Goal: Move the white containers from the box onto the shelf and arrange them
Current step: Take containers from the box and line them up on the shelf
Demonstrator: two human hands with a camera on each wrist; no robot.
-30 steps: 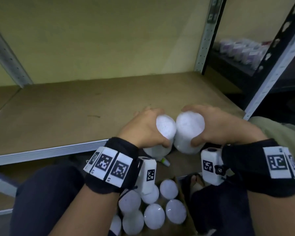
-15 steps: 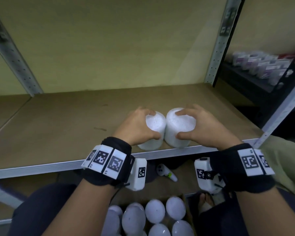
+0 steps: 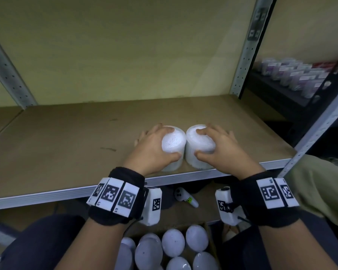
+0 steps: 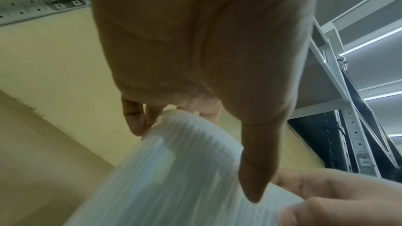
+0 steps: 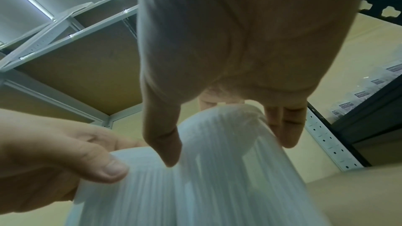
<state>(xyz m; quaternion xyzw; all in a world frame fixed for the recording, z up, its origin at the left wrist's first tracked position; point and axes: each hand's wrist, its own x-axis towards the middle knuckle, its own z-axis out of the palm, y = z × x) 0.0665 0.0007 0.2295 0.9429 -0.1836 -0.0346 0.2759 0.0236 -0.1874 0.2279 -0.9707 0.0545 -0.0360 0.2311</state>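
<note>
Both hands (image 3: 185, 147) pushed containers (image 3: 174, 142) deeper onto shelf (image 3: 66, 145), seemingly touching.

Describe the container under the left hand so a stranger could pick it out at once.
Start at the brown shelf and go to its front edge, where two white containers stand touching. It is the left container, ribbed, with the left hand gripping its top.

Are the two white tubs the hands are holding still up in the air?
No, the left container and right container both stand on the shelf, side by side near its front edge, each gripped by one hand.
</note>
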